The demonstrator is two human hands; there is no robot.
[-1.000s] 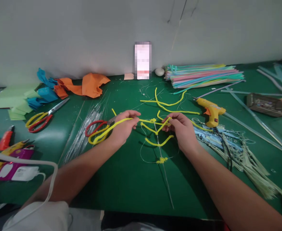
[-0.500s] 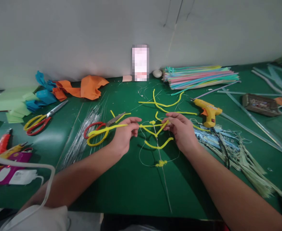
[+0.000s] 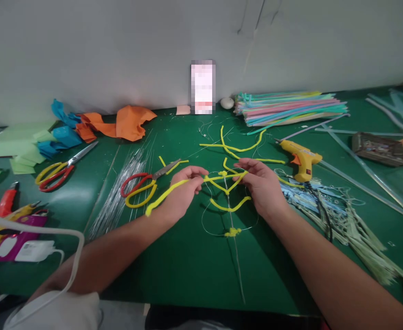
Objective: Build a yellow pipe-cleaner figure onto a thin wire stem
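Observation:
My left hand is closed, thumb and fingers pinching a yellow pipe cleaner. Its loose tail hangs back over that hand toward the wrist. The other end runs across to my right hand, whose fingertips pinch it at a corner of a yellow triangle. This triangle belongs to a thin wire frame with a long stem reaching toward the table's front edge. A curved yellow piece and a fuzzy yellow knot sit lower on the stem, and fine wire loops out on both sides.
Red-and-yellow scissors lie by my left hand, beside a bundle of thin wires. A yellow glue gun stands right of my right hand. Loose yellow pipe cleaners and a multicoloured bundle lie behind.
The pipe cleaner's loose tail has swung down and right, off the scissors' handles toward my left wrist. Both hands keep their pinch; the whole view has shifted slightly.

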